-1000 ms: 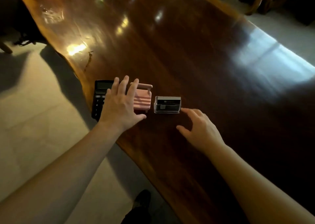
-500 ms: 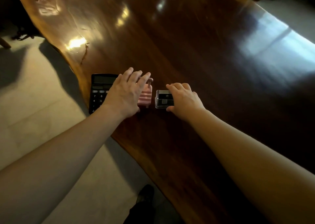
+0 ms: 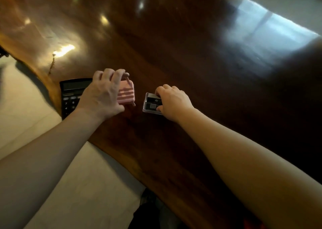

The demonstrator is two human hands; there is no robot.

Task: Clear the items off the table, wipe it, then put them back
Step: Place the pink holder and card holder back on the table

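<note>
Three items lie near the front left edge of the dark glossy wooden table [image 3: 174,42]. My left hand [image 3: 102,94] is curled over a small pink ribbed box with a handle [image 3: 126,93], fingers on its far side and thumb at its near side. My right hand [image 3: 171,101] grips a small clear plastic case with dark contents [image 3: 150,103], covering its right half. A black calculator [image 3: 70,92] lies at the table's edge, partly hidden behind my left wrist.
The table's wavy near edge runs diagonally from upper left to lower right, with pale tiled floor [image 3: 26,124] beyond it on the left. A dark shoe [image 3: 151,209] shows at the bottom. Bright window glare [image 3: 271,28] lies on the far right of the tabletop.
Both hands went from hovering with fingers spread to closing on the items: the left on the pink box, the right on the clear case. The camera has moved closer.
</note>
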